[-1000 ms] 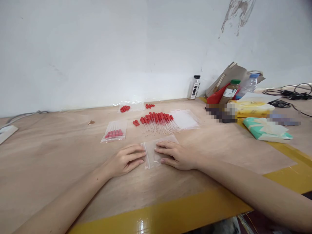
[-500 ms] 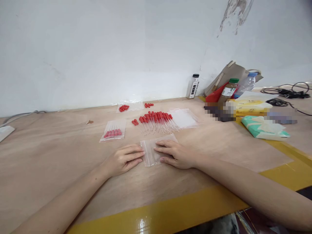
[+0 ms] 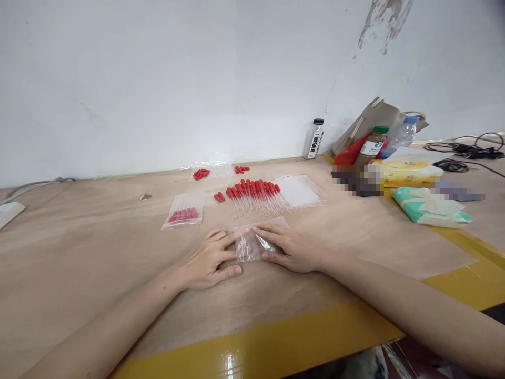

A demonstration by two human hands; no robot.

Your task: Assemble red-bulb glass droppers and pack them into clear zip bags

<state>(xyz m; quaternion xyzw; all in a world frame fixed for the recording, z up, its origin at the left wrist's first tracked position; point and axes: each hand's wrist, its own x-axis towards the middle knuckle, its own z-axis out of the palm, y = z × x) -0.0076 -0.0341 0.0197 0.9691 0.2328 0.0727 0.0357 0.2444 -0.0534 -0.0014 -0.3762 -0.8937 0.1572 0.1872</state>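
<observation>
A clear zip-lock bag [image 3: 246, 247] lies wrinkled on the table in front of me, its middle bulging and shiny. My left hand [image 3: 215, 258] is spread at the bag's left edge, fingertips touching it and the thumb apart. On the bag's right part rests my right hand [image 3: 290, 246], with outstretched fingers. Just beyond the bag is a fanned pile of droppers [image 3: 252, 193] with red rubber bulbs and thin clear stems. To the left lies another zip-lock bag [image 3: 184, 202] with several droppers inside, bulbs toward me.
Loose red bulbs [image 3: 202, 174] lie on a clear bag near the wall, with more bulbs [image 3: 241, 169] beside them. Flat empty bags [image 3: 302, 190] sit right of the droppers. Bottles [image 3: 373, 147], tissue packs [image 3: 428, 206] and cables [image 3: 465, 150] occupy the right side.
My left hand has moved slightly right onto the bag's edge and its fingers have spread. The bag has gone from flat to wrinkled and bulging. My right hand has barely shifted.
</observation>
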